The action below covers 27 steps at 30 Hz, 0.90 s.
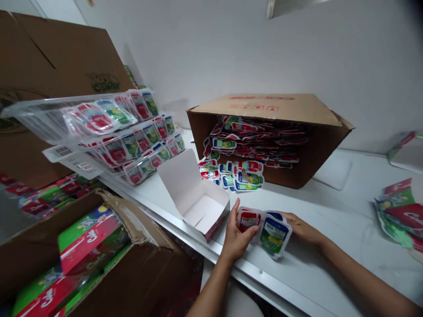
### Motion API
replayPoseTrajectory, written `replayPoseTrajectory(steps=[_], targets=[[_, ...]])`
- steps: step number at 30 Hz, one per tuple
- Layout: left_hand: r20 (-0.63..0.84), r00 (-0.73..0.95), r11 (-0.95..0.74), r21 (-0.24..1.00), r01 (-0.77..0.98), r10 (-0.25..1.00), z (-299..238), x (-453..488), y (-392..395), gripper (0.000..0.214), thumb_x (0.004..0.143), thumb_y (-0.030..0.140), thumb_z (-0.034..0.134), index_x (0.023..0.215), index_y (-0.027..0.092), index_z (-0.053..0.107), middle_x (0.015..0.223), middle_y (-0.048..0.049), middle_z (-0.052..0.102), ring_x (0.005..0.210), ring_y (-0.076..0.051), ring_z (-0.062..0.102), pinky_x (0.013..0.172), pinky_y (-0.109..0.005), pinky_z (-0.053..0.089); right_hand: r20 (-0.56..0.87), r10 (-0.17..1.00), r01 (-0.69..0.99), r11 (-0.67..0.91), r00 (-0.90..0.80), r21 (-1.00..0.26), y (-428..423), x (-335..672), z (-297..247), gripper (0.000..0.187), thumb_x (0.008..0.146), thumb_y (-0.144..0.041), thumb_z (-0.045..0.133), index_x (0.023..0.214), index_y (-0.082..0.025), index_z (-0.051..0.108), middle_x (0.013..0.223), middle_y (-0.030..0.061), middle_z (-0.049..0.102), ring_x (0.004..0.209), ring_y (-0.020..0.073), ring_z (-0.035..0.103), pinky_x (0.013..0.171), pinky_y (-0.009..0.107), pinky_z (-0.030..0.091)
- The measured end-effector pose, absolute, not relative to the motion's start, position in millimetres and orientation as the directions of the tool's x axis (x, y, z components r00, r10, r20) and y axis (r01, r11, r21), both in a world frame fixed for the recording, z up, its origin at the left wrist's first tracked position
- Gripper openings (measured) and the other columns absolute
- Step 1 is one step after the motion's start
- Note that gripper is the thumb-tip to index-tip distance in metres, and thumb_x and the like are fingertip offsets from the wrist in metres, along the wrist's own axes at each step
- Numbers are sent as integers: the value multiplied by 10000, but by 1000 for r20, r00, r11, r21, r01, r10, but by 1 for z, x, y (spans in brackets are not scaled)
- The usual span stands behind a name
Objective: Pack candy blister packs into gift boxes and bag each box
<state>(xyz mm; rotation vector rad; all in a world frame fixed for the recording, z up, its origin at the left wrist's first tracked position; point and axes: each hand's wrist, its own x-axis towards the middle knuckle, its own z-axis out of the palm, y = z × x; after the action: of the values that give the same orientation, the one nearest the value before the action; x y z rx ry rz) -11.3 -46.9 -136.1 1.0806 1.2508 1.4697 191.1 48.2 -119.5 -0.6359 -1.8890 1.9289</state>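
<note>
Both hands hold a small stack of blister packs (pixel 269 232) at the near edge of the white table (pixel 330 211). My left hand (pixel 235 237) grips the stack's left end, thumb over a red-labelled pack. My right hand (pixel 299 227) is curled behind the stack's right side, partly hidden. An open white carton (pixel 198 200) with its lid up stands just left of my left hand.
A brown box (pixel 274 132) on its side spills more packs (pixel 236 174) onto the table. Clear plastic trays (pixel 109 127) of packs are stacked at left. A brown box (pixel 99 259) of red-green cartons sits lower left. Flattened cartons (pixel 401 211) lie at right.
</note>
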Motion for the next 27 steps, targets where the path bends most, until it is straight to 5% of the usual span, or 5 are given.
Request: replayPoseTrajectory(steps=[4,11,18,22,27], targets=[[86,-284,-115,990,-87,955,-131,-11,-46,288,713,320,779,906,143,657,803,-28,688,741,-164,642,713,-268,524,-30,544,76,63,-838,-995,36,193,-116,678,800,-763,451,1151,-218,650,972,102,680,958,283,623,862,416,483],[84,-118,-93,993,-72,989,-127,-20,-55,198,739,298,765,834,129,724,761,-58,698,689,-158,629,668,-257,492,3,437,124,262,-899,-957,77,181,-107,618,895,-676,347,1140,-200,657,1069,109,696,968,272,648,851,389,507],[184,-119,-181,983,36,976,-128,-19,-60,171,787,317,718,822,152,747,792,-83,720,713,-183,641,674,-284,492,176,746,568,618,-642,-543,162,103,-134,794,801,-487,627,1453,-107,382,1512,223,342,1396,395,266,1114,541,226],[81,-208,-75,996,36,975,-129,-18,-60,228,764,363,737,820,146,694,688,-39,679,601,-156,603,573,-253,463,177,718,528,635,-673,-564,169,102,-146,444,883,-294,489,1293,-165,598,1379,164,542,1287,334,457,1093,496,305],[243,-244,-213,967,142,939,-130,-20,-56,180,754,314,748,726,154,670,1225,-144,614,1175,-280,568,1018,-400,426,188,726,397,552,-661,-733,132,143,-144,422,950,-354,388,1278,-207,609,1261,112,642,1180,279,564,1033,439,417]])
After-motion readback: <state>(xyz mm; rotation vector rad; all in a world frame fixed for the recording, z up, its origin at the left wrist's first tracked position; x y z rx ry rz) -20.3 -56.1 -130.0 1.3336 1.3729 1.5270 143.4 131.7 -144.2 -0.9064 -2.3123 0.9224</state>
